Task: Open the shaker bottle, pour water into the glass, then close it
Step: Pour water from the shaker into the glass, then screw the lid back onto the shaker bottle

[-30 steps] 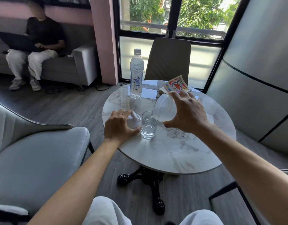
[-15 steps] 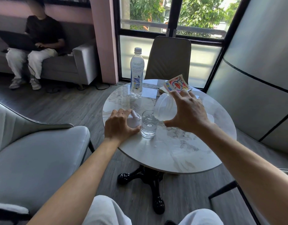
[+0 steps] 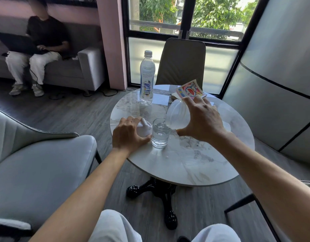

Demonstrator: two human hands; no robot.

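Note:
My right hand grips a translucent shaker bottle, tipped steeply with its mouth over a clear glass. A thin stream of water runs into the glass, which is more than half full. The glass stands on the round marble table. My left hand rests on the table just left of the glass, closed over the shaker's white lid, which is mostly hidden under my fingers.
A sealed plastic water bottle stands at the table's far edge. A colourful packet lies behind the shaker. A grey armchair is at left, a brown chair beyond the table. A person sits on the sofa at far left.
The shaker bottle has tipped a little further toward the glass and the water level in the glass has risen slightly. My left hand has stayed on the lid.

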